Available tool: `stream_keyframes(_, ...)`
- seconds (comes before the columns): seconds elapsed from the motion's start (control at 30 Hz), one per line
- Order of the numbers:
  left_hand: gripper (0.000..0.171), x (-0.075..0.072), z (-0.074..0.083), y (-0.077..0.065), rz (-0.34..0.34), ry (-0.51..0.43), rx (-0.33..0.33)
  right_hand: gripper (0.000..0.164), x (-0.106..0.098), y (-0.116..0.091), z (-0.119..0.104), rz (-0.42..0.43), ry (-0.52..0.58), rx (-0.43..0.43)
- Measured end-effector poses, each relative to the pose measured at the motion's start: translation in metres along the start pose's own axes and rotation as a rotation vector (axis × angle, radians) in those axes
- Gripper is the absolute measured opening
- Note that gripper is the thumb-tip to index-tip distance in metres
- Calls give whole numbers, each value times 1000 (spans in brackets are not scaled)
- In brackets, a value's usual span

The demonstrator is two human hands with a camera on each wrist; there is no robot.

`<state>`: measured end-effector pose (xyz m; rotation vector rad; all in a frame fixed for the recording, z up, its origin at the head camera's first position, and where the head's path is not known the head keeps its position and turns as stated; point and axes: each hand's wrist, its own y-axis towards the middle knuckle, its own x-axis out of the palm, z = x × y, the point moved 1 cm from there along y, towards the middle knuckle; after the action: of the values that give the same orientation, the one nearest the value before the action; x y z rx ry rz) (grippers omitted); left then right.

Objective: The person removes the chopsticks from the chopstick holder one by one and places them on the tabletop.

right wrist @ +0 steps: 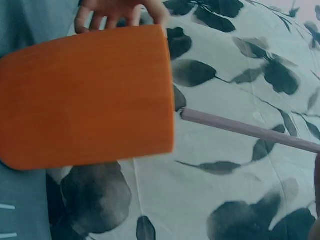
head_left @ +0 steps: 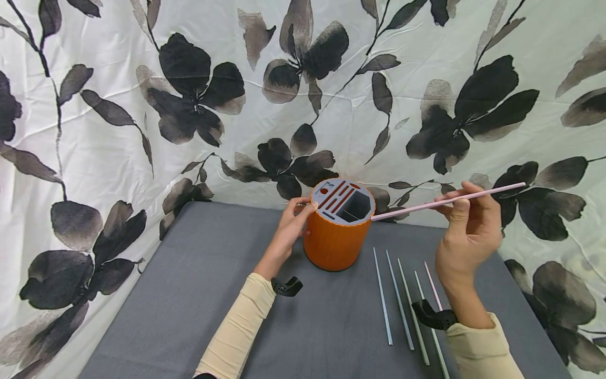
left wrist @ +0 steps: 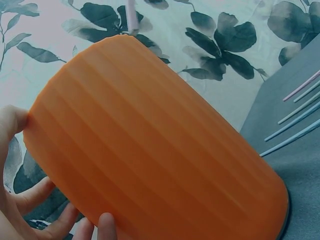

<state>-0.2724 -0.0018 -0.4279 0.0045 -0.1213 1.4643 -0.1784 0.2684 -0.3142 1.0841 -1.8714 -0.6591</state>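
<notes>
An orange cylindrical desk organizer (head_left: 336,245) stands on the table, its grey top (head_left: 326,192) cut with narrow slots, round holes and a larger angular opening. My left hand (head_left: 293,221) grips its left side, thumb at the top rim; in the left wrist view the fingers (left wrist: 65,222) touch the ribbed wall. Between thumb and fingers, my right hand (head_left: 466,231) pinches a thin pink stick (head_left: 426,204). That stick slants down to the left, its lower end close to the organizer's right rim. The right wrist view has this end (right wrist: 195,116) slightly apart from the orange wall.
On the grey tabletop (head_left: 199,295), several thin sticks lie roughly side by side right of the organizer, including a blue one (head_left: 382,295), a pale green one (head_left: 413,310) and a pink one (head_left: 433,284). Behind hangs a white floral cloth (head_left: 118,173).
</notes>
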Motion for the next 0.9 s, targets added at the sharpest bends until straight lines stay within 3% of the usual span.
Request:
stream_keyframes(0.17,50,-1,-1,0,-4,-1,1,29,-23,8,-1,-35,-7,71)
stream_keyframes(0.33,50,-2,-1,0,-10,3,2,31,-53,10,6,-139,-92,163)
stream_keyframes(0.6,50,-1,-1,-2,-7,3,10,34,-97,4,9,-275,-644,370)
stream_keyframes(0.73,50,-1,-1,-2,-6,4,17,34,-120,-5,12,-346,-783,486)
stream_keyframes(0.9,49,-1,-1,-2,-3,0,17,36,-149,-18,18,-491,-887,543)
